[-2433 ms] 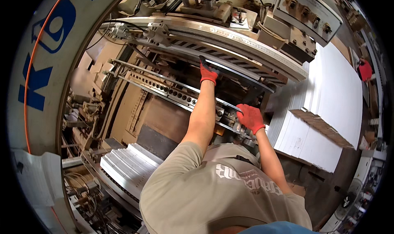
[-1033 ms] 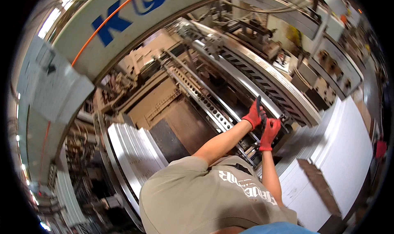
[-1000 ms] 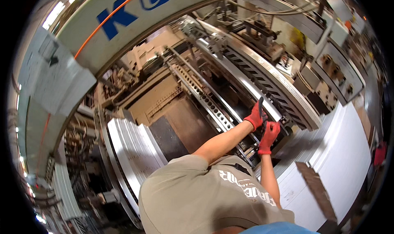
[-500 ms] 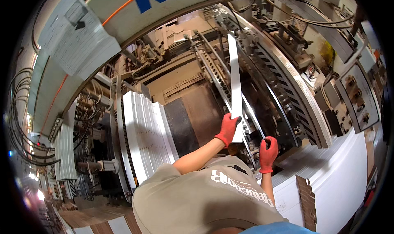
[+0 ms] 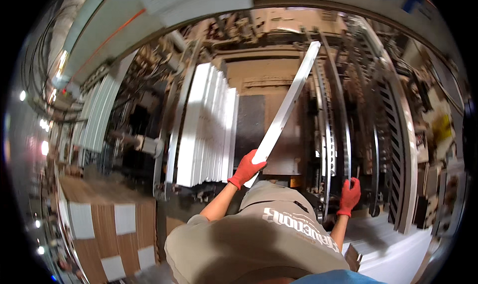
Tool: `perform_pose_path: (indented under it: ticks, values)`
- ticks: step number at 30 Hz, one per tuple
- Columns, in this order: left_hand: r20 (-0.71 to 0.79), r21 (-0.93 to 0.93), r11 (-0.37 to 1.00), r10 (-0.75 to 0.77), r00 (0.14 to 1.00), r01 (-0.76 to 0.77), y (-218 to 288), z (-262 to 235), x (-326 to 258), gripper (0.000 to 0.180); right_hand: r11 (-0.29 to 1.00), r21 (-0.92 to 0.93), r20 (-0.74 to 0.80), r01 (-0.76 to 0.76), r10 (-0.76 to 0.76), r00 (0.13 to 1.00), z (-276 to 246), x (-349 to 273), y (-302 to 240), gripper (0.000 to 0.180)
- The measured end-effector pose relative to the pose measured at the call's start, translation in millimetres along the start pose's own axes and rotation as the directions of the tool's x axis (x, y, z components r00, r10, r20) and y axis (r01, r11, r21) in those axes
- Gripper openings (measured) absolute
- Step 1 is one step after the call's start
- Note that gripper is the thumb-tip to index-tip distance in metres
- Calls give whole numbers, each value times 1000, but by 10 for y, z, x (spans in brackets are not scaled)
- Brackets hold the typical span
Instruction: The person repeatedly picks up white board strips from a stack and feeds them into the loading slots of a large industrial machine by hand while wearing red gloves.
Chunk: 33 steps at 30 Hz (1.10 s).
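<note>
My left hand [image 5: 245, 169], in a red glove, is closed around the lower part of a long, narrow white strip [image 5: 286, 107]. The strip slants up and to the right, its far end over the machine's metal rails [image 5: 343, 110]. To the left of it stands a row of similar white strips [image 5: 206, 124], packed side by side on edge. My right hand [image 5: 350, 198], also red-gloved, is near the front end of the rails with its fingers curled together. A thin upright sliver shows above its fingertips; whether the hand holds it, I cannot make out.
A long beam [image 5: 199, 10] arches across the far side. Black-and-white hazard stripes [image 5: 391, 144] run along the right. White sheets are stacked [image 5: 393, 239] at front right, and a brown-and-white stack [image 5: 112, 224] stands at front left. Pale panels [image 5: 102, 110] lean at far left.
The view has turned toward the right. My left hand has carried the white strip left, nearer the row, and the strip now leans right. My right hand stays curled near the rails.
</note>
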<state>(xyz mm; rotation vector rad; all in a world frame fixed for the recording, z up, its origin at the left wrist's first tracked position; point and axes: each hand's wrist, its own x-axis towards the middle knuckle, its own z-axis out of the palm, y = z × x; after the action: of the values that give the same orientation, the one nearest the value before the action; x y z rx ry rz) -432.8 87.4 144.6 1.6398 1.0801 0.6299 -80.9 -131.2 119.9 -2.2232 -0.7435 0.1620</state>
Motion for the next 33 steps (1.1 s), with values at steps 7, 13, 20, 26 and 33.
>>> perform_pose_path:
  ticks: [7,13,20,26,33]
  values:
    - [-371,235,922,-206,905,307,-630,-403,-400,51,971,-237,106,-5,32,994,77,5,26,31]
    - [-505,210,770,-443,741,603,-1243,-636,-235,52,943,-329,109,47,-12,994,136,16,76,32]
    - [-551,160,696,-525,649,700,-1964,-988,-75,50,938,-340,203,-69,145,968,155,64,97,29]
    - [-537,232,623,-558,633,747,-2428,-1120,-27,53,957,-286,252,-49,124,960,187,107,176,30]
    - [-547,219,585,-588,595,780,-2698,-1036,-13,51,954,-282,260,-104,181,948,209,63,14,27]
